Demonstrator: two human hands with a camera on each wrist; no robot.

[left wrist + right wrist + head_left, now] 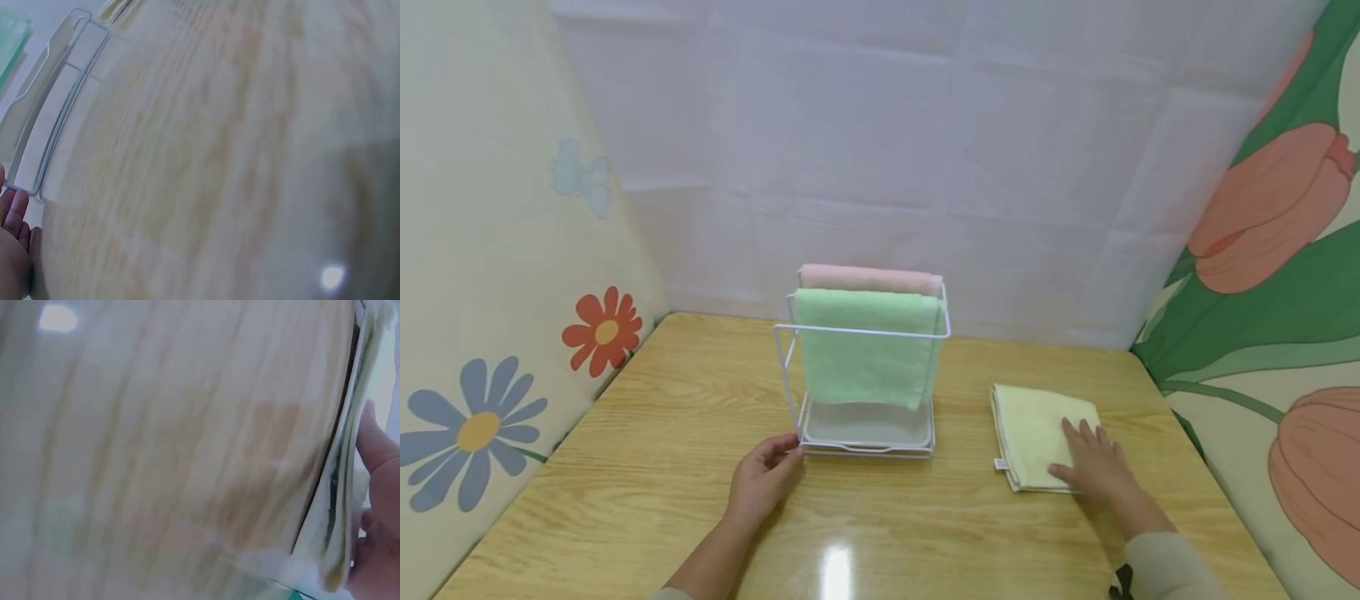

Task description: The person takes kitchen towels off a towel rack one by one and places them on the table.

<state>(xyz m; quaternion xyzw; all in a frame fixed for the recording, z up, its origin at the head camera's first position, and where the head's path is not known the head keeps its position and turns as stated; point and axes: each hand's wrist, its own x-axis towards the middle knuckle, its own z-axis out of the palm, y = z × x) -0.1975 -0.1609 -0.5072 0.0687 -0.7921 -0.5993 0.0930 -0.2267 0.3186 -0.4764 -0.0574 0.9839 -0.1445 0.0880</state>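
Observation:
A white wire towel rack (790, 375) stands on the table, with a green towel (865, 358) draped over its front bar and a pink towel (868, 277) over the bar behind. At the rack's lower front left corner, my left hand (763, 483) pinches the wire between thumb and fingers; the left wrist view shows those fingers (15, 212) at the corner. To the right lies a folded pale yellow towel (1033, 429) with a small white tag. My right hand (1097, 467) rests on its right side, fingers spread. Layered towel edges (344, 487) show beside the thumb in the right wrist view.
A white tray (865, 425) sits in the rack's base. The wooden table (910, 533) meets a white cloth backdrop (880, 167) behind, with flower-painted panels on the left and right sides.

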